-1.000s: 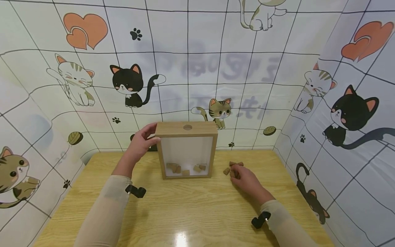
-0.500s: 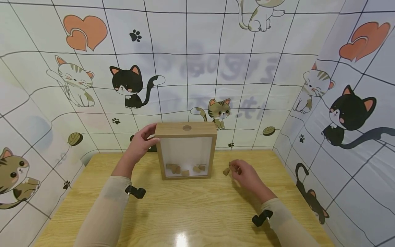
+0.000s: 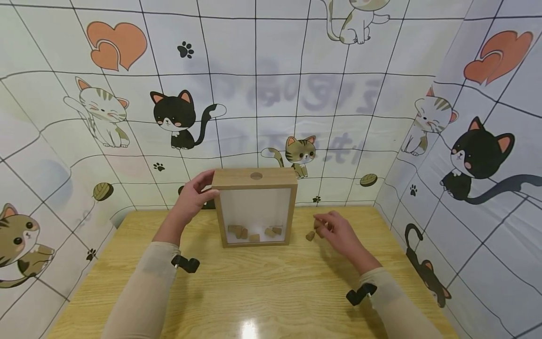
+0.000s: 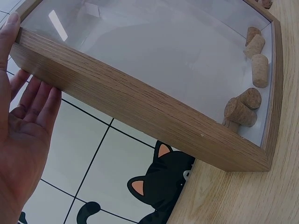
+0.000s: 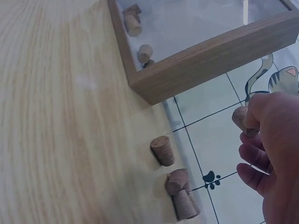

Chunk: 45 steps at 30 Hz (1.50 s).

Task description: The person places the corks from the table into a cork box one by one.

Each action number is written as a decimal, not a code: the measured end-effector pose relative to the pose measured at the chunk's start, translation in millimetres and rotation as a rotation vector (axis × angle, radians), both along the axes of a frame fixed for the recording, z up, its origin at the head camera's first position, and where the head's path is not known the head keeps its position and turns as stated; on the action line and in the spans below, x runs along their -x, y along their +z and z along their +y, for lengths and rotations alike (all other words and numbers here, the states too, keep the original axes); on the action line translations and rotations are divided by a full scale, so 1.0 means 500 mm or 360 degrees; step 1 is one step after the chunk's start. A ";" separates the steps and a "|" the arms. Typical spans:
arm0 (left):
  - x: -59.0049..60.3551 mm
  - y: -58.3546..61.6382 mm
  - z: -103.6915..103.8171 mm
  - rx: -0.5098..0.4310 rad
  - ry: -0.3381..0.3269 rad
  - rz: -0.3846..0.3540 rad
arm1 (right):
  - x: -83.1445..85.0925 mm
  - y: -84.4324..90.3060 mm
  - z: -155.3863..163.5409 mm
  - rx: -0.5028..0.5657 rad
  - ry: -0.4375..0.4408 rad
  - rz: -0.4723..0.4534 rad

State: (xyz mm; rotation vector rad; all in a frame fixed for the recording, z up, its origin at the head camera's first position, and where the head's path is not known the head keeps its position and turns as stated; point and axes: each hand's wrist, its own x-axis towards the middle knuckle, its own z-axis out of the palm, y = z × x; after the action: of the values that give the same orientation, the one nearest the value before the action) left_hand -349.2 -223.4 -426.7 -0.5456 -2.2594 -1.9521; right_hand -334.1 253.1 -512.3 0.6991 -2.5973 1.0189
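A wooden shadow-box frame (image 3: 233, 179) with a clear front stands upright on the table, a round hole (image 3: 256, 175) in its top. Several corks (image 4: 259, 71) lie along its bottom inside. My left hand (image 3: 192, 195) holds the frame's upper left corner, thumb at the front edge and fingers behind. In the right wrist view my right hand (image 5: 275, 149) pinches one cork (image 5: 244, 122) between thumb and index finger, the other fingers loosely bent. Below it several loose corks (image 5: 162, 151) lie on the table, right of the frame; in the head view the hand partly hides them.
The light wood table (image 3: 254, 292) reaches toward me in front of the frame. Behind it and at both sides hang white gridded sheets (image 3: 237, 94) printed with cartoon cats. A black camera (image 3: 361, 294) sits on my right wrist, another (image 3: 185, 263) on my left.
My right hand has picked a cork from the loose group and risen slightly off the table. The left hand and the frame have stayed in place.
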 end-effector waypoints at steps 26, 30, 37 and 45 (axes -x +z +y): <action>-0.003 0.004 0.001 -0.0009 -0.0001 0.0005 | 0.015 0.125 -0.018 0.0250 0.0034 0.0111; -0.003 0.003 0.001 -0.0017 -0.0008 0.0001 | 0.018 0.148 -0.020 0.0276 0.0080 0.0172; -0.004 0.004 0.002 -0.0014 -0.0013 -0.0001 | 0.027 0.193 -0.032 0.0303 0.0108 0.0258; -0.004 0.003 0.001 0.0001 -0.0010 0.0018 | 0.036 0.245 -0.056 0.0343 0.0144 0.0275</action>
State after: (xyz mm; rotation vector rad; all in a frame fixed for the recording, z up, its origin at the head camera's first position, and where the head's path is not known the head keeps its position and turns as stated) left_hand -347.0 -222.8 -425.1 -0.5633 -2.2545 -1.9464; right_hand -351.9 225.3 -389.9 0.8164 -2.2859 1.1869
